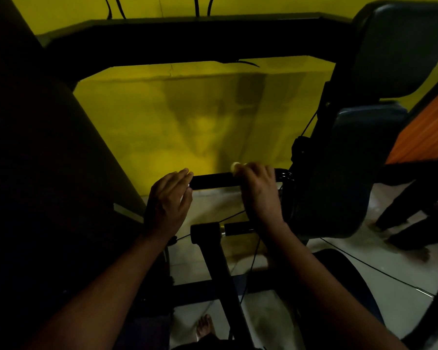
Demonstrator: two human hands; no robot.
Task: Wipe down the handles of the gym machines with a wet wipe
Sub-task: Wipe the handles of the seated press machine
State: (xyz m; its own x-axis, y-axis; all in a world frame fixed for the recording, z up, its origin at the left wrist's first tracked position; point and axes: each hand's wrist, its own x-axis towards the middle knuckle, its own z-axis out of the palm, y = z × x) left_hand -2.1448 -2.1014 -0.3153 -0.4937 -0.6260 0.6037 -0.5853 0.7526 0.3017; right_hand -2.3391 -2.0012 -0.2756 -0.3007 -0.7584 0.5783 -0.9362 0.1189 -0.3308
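A black horizontal handle (213,180) of a gym machine runs across the middle of the view. My right hand (259,190) is closed around its right part, with a pale wet wipe (235,166) bunched under the fingers and showing at the top. My left hand (170,200) is at the handle's left end, fingers touching the tip, loosely curled. A second, lower black handle (238,229) with a metal collar sticks out below my right wrist.
Dark padded seat and back pads (400,46) stand at right. A black frame bar (187,39) crosses above, against a yellow wall. A black post (225,279) rises from the floor. Another person's legs (415,218) stand at far right. My bare foot (204,324) is below.
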